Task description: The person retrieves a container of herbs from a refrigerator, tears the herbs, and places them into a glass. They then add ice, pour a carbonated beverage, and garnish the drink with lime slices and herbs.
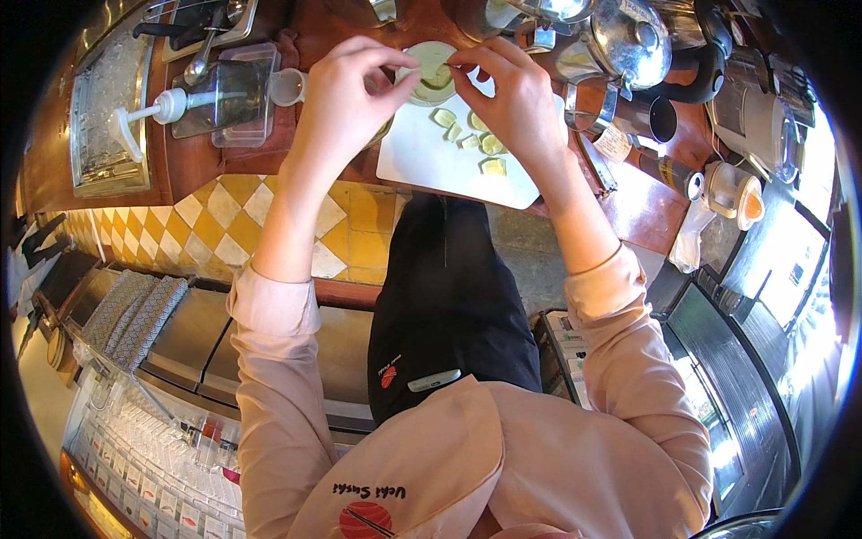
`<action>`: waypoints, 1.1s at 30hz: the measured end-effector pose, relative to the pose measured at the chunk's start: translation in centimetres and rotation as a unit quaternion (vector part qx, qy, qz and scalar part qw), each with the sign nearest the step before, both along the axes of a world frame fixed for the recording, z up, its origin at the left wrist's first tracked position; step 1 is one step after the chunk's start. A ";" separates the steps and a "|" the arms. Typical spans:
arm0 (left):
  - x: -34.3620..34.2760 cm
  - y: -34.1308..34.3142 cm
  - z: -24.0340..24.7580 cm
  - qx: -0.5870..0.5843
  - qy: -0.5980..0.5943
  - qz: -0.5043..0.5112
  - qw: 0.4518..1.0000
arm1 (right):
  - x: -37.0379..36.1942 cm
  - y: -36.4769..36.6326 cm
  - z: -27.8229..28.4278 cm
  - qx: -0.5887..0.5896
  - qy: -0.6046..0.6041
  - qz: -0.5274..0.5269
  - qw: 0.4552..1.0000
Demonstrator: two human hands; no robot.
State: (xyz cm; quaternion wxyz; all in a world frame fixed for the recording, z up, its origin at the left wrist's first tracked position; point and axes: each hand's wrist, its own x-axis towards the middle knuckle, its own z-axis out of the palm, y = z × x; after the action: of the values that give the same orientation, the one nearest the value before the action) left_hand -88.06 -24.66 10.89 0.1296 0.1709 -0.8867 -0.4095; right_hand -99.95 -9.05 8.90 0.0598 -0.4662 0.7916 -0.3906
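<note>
Green container (437,50) beneath the fingers (398,58)

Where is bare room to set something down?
On the white cutting board, left of the green cut pieces; near side of the brown wooden counter, right of the metal-framed bin. Crowded: far right, around the silver lidded pot.

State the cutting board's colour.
White: the cutting board shows best in the head view.

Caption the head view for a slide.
Left hand and right hand at a round, pale-green container, with small green pieces lying on the white board nearby.
</note>
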 end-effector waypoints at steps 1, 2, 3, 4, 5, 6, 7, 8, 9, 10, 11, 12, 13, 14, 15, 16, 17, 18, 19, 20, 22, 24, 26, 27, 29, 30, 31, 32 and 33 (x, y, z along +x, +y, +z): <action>0.0 -0.1 0.1 -0.040 0.011 -0.022 0.999 | -0.1 0.0 -0.1 -0.003 0.005 0.001 1.000; 0.1 -0.1 0.2 -0.080 0.022 -0.042 0.996 | -0.2 0.0 -0.2 -0.007 0.010 0.003 1.000; 0.1 -0.2 0.2 -0.120 0.033 -0.063 0.990 | -0.3 0.0 -0.3 -0.010 0.015 0.005 1.000; 0.1 -0.1 0.2 -0.138 0.025 -0.062 0.988 | -0.3 0.0 -0.2 -0.006 0.004 0.003 1.000; 0.1 -0.1 0.2 -0.155 0.017 -0.060 0.986 | -0.2 0.0 0.0 -0.001 -0.007 0.001 1.000; 0.1 0.0 0.2 -0.172 0.010 -0.059 0.983 | -0.2 0.0 0.3 0.004 -0.017 -0.001 1.000; 0.1 -0.1 0.1 -0.175 0.015 -0.061 0.983 | -0.2 0.0 0.5 0.003 -0.037 -0.004 0.999; 0.0 -0.2 0.0 -0.177 0.020 -0.063 0.982 | -0.2 0.0 0.8 0.002 -0.056 -0.007 0.998; -0.1 -0.2 -0.1 -0.180 0.026 -0.065 0.981 | -0.2 0.1 1.0 0.001 -0.075 -0.010 0.997; -0.2 -0.4 -0.2 -0.181 0.046 -0.071 0.980 | -0.2 0.3 1.2 0.000 -0.112 -0.022 0.993; -0.5 -0.6 -0.2 -0.181 0.067 -0.078 0.978 | -0.2 0.5 1.4 -0.001 -0.149 -0.034 0.988; -0.6 -0.8 -0.1 -0.182 0.088 -0.084 0.976 | -0.2 0.7 1.6 -0.002 -0.185 -0.045 0.982; -0.7 -0.8 0.0 -0.180 0.082 -0.090 0.976 | -0.4 1.1 1.1 0.009 -0.206 -0.057 0.977; -1.0 -0.7 0.2 -0.178 0.078 -0.095 0.976 | -0.5 1.6 0.7 0.017 -0.283 -0.076 0.956; -1.2 -0.7 0.4 -0.176 0.073 -0.101 0.977 | -0.7 2.0 0.4 0.025 -0.359 -0.093 0.928; -1.6 -0.6 0.6 -0.174 0.067 -0.107 0.977 | -0.9 2.4 0.0 0.032 -0.432 -0.111 0.894; -1.9 -0.4 0.7 -0.172 0.060 -0.113 0.977 | -1.0 2.7 -0.5 0.013 -0.457 -0.093 0.884; -2.1 -0.4 0.7 -0.170 0.052 -0.118 0.977 | -0.9 3.0 -0.9 0.016 -0.394 -0.102 0.913; -2.3 -0.5 0.4 -0.185 0.062 -0.126 0.973 | -0.8 3.1 -1.2 0.019 -0.330 -0.111 0.937; -2.7 -0.7 0.1 -0.200 0.070 -0.134 0.968 | -0.7 3.1 -1.2 0.021 -0.264 -0.119 0.957; -2.9 -0.8 0.1 -0.185 0.059 -0.137 0.971 | -0.5 2.9 -0.7 0.010 -0.141 -0.077 0.987; -3.7 -0.4 1.8 -0.124 0.022 -0.132 0.983 | -0.4 2.8 -0.7 -0.012 -0.057 -0.055 0.997; -4.1 -0.2 1.7 -0.121 0.066 -0.118 0.983 | -0.5 2.6 -1.2 -0.045 -0.014 -0.048 0.998; -4.2 -0.2 1.6 -0.119 0.088 -0.111 0.983 | -0.5 2.5 -1.2 -0.044 -0.023 -0.052 0.997; -4.1 -0.2 1.2 -0.112 0.081 -0.111 0.984 | -0.5 2.3 -1.2 -0.042 -0.041 -0.059 0.997; -4.1 -0.3 1.1 -0.108 0.078 -0.111 0.985 | -0.6 2.2 -1.4 -0.041 -0.036 -0.057 0.997; -4.1 -0.2 1.1 -0.111 0.077 -0.108 0.985 | -0.7 2.3 -1.8 -0.040 -0.032 -0.055 0.997; -4.1 -0.2 1.1 -0.114 0.075 -0.104 0.985 | -0.8 2.2 -1.9 -0.038 -0.027 -0.051 0.998; -4.0 -0.2 1.2 -0.116 0.073 -0.100 0.986 | -0.7 2.2 -1.9 -0.033 -0.042 -0.065 0.996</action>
State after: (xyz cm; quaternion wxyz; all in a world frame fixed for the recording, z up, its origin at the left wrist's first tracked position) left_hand -92.10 -24.85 12.06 0.1715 0.0351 -0.9290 -0.3261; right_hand -100.67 -6.85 7.03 0.0527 -0.3986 0.8037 -0.4387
